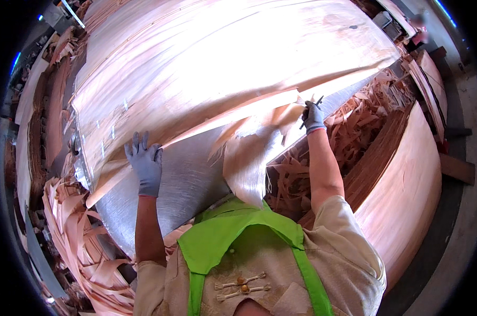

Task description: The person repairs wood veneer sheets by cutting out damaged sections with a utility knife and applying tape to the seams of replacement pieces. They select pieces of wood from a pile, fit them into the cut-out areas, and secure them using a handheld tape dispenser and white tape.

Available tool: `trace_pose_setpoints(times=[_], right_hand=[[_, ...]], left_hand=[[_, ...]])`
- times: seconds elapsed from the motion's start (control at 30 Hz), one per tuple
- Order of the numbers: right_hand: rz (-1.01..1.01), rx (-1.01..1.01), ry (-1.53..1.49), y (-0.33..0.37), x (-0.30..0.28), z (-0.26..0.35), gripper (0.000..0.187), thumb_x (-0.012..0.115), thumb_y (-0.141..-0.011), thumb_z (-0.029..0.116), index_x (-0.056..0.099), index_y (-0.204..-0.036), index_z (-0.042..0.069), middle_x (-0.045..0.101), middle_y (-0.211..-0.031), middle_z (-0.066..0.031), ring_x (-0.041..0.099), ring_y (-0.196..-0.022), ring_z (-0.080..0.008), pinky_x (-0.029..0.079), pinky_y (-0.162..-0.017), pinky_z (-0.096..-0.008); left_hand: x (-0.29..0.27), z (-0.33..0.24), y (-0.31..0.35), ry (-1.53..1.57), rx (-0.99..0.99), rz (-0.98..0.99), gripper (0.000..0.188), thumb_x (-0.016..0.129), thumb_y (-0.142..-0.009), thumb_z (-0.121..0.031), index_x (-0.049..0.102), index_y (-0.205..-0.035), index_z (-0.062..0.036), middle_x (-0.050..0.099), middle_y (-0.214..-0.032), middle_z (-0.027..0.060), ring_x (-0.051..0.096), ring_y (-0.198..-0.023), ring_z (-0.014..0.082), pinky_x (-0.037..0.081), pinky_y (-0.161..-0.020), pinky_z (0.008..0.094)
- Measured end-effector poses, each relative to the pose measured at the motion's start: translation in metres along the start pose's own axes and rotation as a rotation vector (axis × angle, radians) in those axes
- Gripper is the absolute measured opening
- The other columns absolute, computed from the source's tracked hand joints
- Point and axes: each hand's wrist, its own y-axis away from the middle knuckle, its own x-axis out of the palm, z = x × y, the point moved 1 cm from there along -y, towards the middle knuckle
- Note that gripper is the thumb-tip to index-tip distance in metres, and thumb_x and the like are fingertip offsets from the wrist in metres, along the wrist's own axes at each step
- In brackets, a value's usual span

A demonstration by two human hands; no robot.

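A large pale wood veneer sheet [207, 63] covers most of a metal-topped table [191, 179]. My left hand [144, 160], in a grey glove, rests at the sheet's near edge on the left, its fingers spread. Further right, my gloved right hand [314, 116] is closed around a dark, slim, pen-like tool [303, 125], whose two ends stick out of the fist. The tool's exact kind cannot be made out. Beside that hand, the sheet's near edge is ragged and lifted. A torn veneer flap [246, 163] hangs from there over the table's front edge, close to my green apron.
Veneer scraps [354, 121] heap up beyond the table's right edge, beside a veneer stack [401, 195]. More curled strips [85, 237] lie at the lower left. Another stack [33, 121] stands at the far left. A blurred person [420, 31] is at the upper right.
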Motion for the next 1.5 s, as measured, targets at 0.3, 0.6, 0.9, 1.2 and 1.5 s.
trace_pose_setpoints(times=[0.3, 0.6, 0.9, 1.2, 1.5], right_hand=[[0.206, -0.127, 0.517, 0.059, -0.087, 0.001, 0.025, 0.058, -0.088, 0.025, 0.064, -0.086, 0.001, 0.050, -0.064, 0.0036, 0.043, -0.054, -0.0068, 0.035, -0.052, -0.0225], [-0.154, -0.157, 1.878, 0.095, -0.270, 0.015, 0.031, 0.055, -0.081, 0.031, 0.066, -0.090, 0.003, 0.064, -0.094, -0.0227, 0.060, -0.091, -0.0405, 0.048, -0.080, -0.0486], [-0.196, -0.476, 1.373, 0.050, -0.179, 0.021, 0.026, 0.055, -0.082, 0.028, 0.063, -0.089, 0.005, 0.063, -0.087, -0.0237, 0.060, -0.086, -0.0409, 0.047, -0.072, -0.0471], [0.027, -0.138, 0.347, -0.031, -0.135, -0.007, 0.031, 0.060, -0.085, 0.036, 0.062, -0.080, 0.006, 0.060, -0.069, -0.0044, 0.054, -0.058, -0.0178, 0.046, -0.052, -0.0309], [-0.159, -0.021, 0.157, -0.043, -0.129, -0.003, 0.027, 0.058, -0.087, 0.029, 0.063, -0.082, 0.004, 0.061, -0.068, -0.0089, 0.058, -0.052, -0.0203, 0.051, -0.048, -0.0323]], left_hand=[[0.000, 0.009, -0.020, -0.015, -0.046, -0.016, 0.009, 0.064, -0.078, -0.024, 0.067, -0.080, -0.0154, 0.051, -0.131, 0.0047, 0.034, -0.130, 0.0318, 0.016, -0.109, 0.0535], [-0.007, 0.000, -0.009, -0.022, 0.024, -0.055, 0.009, 0.063, -0.080, -0.024, 0.064, -0.080, -0.0151, 0.049, -0.133, 0.0066, 0.033, -0.132, 0.0326, 0.017, -0.108, 0.0562], [-0.015, -0.023, 0.078, 0.127, 0.157, 0.223, 0.030, 0.060, -0.081, -0.026, 0.058, -0.107, -0.0102, 0.047, -0.133, 0.0135, 0.037, -0.128, 0.0325, 0.018, -0.107, 0.0578], [0.063, 0.119, 0.133, -0.177, -0.352, 0.313, 0.058, 0.048, -0.090, -0.034, 0.035, -0.139, -0.0056, 0.035, -0.143, 0.0158, 0.030, -0.133, 0.0315, 0.016, -0.107, 0.0558], [-0.014, 0.036, 0.220, -0.126, -0.332, 0.459, 0.045, 0.048, -0.088, -0.030, 0.054, -0.123, -0.0019, 0.059, -0.113, 0.0191, 0.057, -0.090, 0.0347, 0.039, -0.084, 0.0495]])
